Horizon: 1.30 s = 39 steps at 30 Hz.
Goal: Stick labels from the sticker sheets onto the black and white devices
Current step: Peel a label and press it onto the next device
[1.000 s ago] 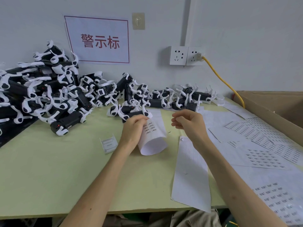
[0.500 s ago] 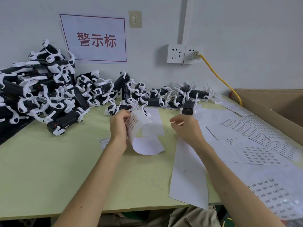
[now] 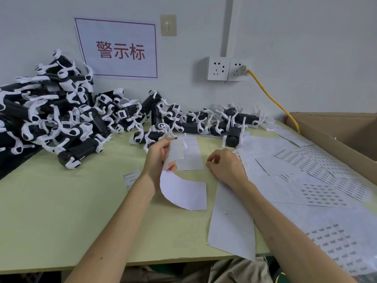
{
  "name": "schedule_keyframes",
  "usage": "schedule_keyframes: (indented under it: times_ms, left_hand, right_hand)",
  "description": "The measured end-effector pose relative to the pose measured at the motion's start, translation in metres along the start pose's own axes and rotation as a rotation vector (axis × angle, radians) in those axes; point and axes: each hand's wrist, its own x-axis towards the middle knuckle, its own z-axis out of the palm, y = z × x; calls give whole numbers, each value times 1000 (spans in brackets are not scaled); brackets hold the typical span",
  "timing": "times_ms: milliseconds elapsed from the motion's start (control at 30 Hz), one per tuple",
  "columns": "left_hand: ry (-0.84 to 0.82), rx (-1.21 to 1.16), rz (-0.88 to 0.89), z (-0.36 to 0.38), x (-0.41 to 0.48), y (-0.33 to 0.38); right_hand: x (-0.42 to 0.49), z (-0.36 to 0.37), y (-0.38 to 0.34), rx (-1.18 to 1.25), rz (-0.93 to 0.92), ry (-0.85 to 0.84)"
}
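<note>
My left hand (image 3: 158, 160) grips a curled white sticker sheet (image 3: 183, 190) at the table's middle; the sheet's lower half bends down onto the table. My right hand (image 3: 225, 166) hovers just right of it with fingers curled, thumb and forefinger close together; whether a label sits between them I cannot tell. A large heap of black and white devices (image 3: 61, 119) covers the table's back left. A lower row of the same devices (image 3: 200, 123) runs along the wall, and one device (image 3: 233, 137) stands just beyond my right hand.
Several sticker sheets (image 3: 318, 193) with printed labels and blank backing sheets (image 3: 230, 221) cover the table's right side. A cardboard box (image 3: 336, 135) stands at the far right. A yellow cable (image 3: 273, 103) runs from the wall socket (image 3: 226, 68). A small white piece (image 3: 130, 177) lies left of my wrist.
My left hand has turned the sheet so its printed side faces away and the lower half curls down. My right hand has dropped lower, toward the table, away from the sheet.
</note>
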Motion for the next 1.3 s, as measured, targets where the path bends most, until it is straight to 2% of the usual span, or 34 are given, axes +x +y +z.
schedule_keyframes:
  times_ms: [200,367,467,533,667,867,967,1100,1300]
  left_hand:
    - [-47,13,23,-5,5,-2]
    - [-158,80,-5,-8,6,-6]
    - [-116,335,14,-2,6,-13]
    - [-69,500,45,0,5,-18]
    - [-79,717,118,-1,7,-24]
    - [13,821,222,0,10,-27]
    - [28,767,227,0,9,-26]
    - [4,623,214,-1,7,-24]
    - [-36,589,242,-2,9,-27]
  right_hand:
    - [-2,-2,0,57,-18,0]
    - [-1,-5,-5,324,-13,12]
    - [-7,-12,-12,670,-71,-68]
    - [-11,-16,-16,758,-146,-109]
    - [-16,-17,-22,702,-244,-123]
    - [-18,-16,-25,518,-272,-59]
    - [-18,-14,-25,545,-217,-7]
    - [-16,-20,-23,704,-117,-70]
    - [-15,-21,-23,754,-88,-83]
